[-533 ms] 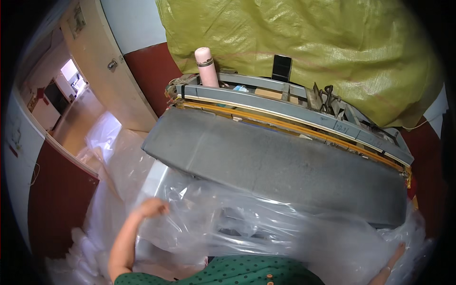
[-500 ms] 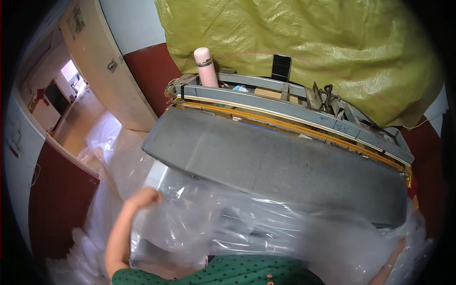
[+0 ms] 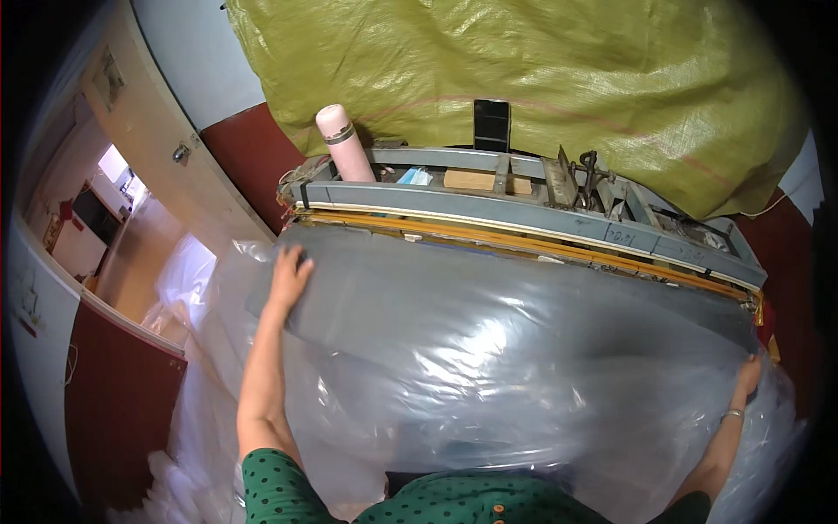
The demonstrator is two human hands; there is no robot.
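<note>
A wide sheet of clear plastic film (image 3: 524, 384) stretches over a long, dark grey padded board (image 3: 393, 262), covering most of it. At the board's far left corner, my left hand (image 3: 291, 275) has its fingers bent on the film's edge. My right hand (image 3: 749, 375), a band around its wrist, grips the film at the board's right end. Between both hands the sheet lies fairly flat, with shiny creases. A strip along the board's far side shows bare.
Behind the board runs a grey metal frame (image 3: 454, 196) with orange rails (image 3: 524, 247). It carries a pink bottle (image 3: 345, 144), a dark phone-like slab (image 3: 491, 127) and metal clamps (image 3: 587, 179). Yellow-green sheeting (image 3: 524, 61) hangs behind. Bunched film (image 3: 188, 271) lies left, near an open door (image 3: 166, 113).
Both hands have moved away from me, drawing the film across the board. Its grey top, bare before, is now mostly under the sheet. My view has shifted slightly.
</note>
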